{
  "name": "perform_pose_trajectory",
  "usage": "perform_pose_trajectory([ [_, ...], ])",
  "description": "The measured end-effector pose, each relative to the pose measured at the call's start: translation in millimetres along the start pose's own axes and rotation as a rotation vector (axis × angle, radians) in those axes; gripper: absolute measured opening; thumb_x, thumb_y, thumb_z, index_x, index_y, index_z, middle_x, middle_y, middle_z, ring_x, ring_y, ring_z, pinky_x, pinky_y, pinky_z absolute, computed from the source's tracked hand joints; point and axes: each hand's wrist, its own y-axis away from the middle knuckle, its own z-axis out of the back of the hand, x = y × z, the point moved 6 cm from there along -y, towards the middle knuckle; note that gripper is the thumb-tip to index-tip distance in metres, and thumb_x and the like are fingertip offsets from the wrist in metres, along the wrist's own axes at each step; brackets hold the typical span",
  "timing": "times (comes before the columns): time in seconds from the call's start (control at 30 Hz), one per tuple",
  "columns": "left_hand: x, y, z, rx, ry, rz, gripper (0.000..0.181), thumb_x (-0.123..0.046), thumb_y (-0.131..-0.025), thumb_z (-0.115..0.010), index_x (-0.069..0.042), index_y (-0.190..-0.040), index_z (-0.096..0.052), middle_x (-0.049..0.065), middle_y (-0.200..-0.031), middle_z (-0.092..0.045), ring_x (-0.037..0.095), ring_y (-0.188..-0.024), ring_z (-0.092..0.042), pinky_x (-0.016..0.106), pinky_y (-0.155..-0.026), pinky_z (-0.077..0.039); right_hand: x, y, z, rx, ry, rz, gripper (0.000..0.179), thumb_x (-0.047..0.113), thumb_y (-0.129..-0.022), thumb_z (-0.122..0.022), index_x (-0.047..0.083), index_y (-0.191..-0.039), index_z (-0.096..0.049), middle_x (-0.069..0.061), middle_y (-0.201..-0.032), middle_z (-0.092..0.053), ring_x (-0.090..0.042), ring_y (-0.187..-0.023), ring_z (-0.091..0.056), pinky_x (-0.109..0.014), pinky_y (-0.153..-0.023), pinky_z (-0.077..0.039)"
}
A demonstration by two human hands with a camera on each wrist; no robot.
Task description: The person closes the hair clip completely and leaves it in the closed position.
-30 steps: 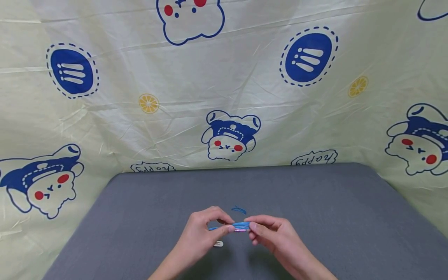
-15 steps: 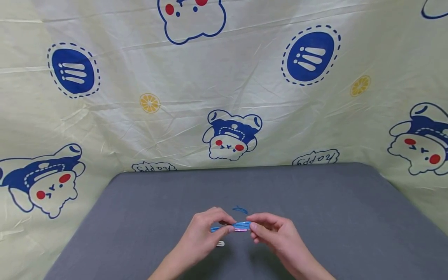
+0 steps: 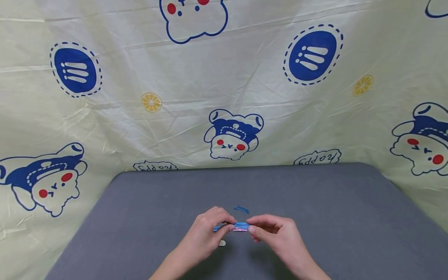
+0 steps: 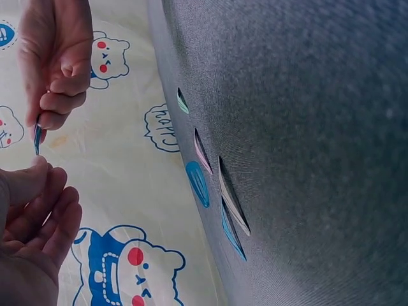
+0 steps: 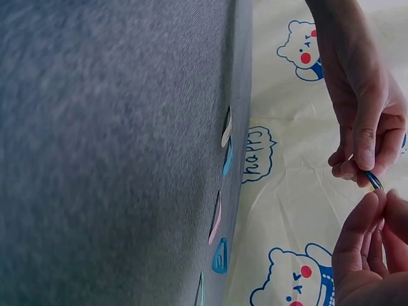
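A blue snap hair clip (image 3: pixel 241 225) is held in the air above the table, level between the two hands. The left hand (image 3: pixel 208 227) pinches one end between thumb and index finger. At the other end, the right hand (image 3: pixel 276 230) pinches it with thumb and index finger. In the left wrist view the held clip (image 4: pixel 37 140) appears edge-on as a thin dark strip. In the right wrist view its slotted shape (image 5: pixel 374 180) shows between the fingertips. Below the hands, a pink hair clip (image 3: pixel 240 230) lies on the table, partly covered by the held clip.
On the grey table (image 3: pixel 168 194) lie a white clip (image 3: pixel 222 243), a blue clip (image 3: pixel 241 209) farther back and another blue clip (image 3: pixel 216 228) behind the left hand. A mint-green clip (image 4: pixel 183 102) shows in the left wrist view. A printed cloth (image 3: pixel 182 85) hangs behind the table.
Both hands keep their pinch on the blue hair clip at almost the same spot. The clip's tilt shifts slightly. The whole head view has drifted a little, moving the scene right.
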Motion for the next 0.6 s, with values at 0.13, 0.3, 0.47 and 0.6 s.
perform_pose_trajectory([
  [0.13,2.2,0.3,-1.1,0.022,0.002,0.023,0.013,-0.003,-0.084,-0.076,-0.012,-0.092,-0.072,-0.009,-0.088,-0.066,0.006,-0.083,-0.057,0.024,-0.072,-0.052,2,0.2,-1,0.024,0.045,0.036,0.024,0.014,-0.083,-0.080,0.001,-0.103,-0.074,-0.012,-0.089,-0.071,-0.021,-0.074,-0.068,-0.032,-0.070,-0.056],
  [0.3,6.0,0.5,-3.4,0.062,0.019,0.083,0.011,-0.006,-0.084,-0.076,-0.013,-0.093,-0.073,-0.010,-0.088,-0.066,0.005,-0.083,-0.056,0.027,-0.072,-0.053,3,-1.9,-1,0.057,0.130,0.038,0.022,0.013,-0.083,-0.079,0.003,-0.102,-0.074,-0.008,-0.089,-0.071,-0.019,-0.077,-0.068,-0.029,-0.070,-0.056],
  [0.47,8.2,2.1,-6.5,0.073,0.015,0.081,0.011,-0.005,-0.084,-0.076,-0.012,-0.091,-0.072,-0.010,-0.085,-0.065,0.005,-0.081,-0.055,0.025,-0.071,-0.052,3,-3.7,0,0.081,0.234,0.054,0.019,0.017,-0.084,-0.079,0.009,-0.100,-0.075,-0.002,-0.088,-0.072,-0.016,-0.077,-0.068,-0.028,-0.069,-0.055],
  [0.6,11.8,4.3,-10.8,0.079,0.030,0.090,0.010,-0.004,-0.084,-0.077,-0.011,-0.088,-0.071,-0.009,-0.083,-0.065,0.005,-0.079,-0.056,0.024,-0.069,-0.052,1,-4.8,1,0.117,0.297,0.090,0.014,0.018,-0.084,-0.079,0.013,-0.098,-0.076,0.000,-0.090,-0.072,-0.014,-0.077,-0.069,-0.026,-0.069,-0.056],
])
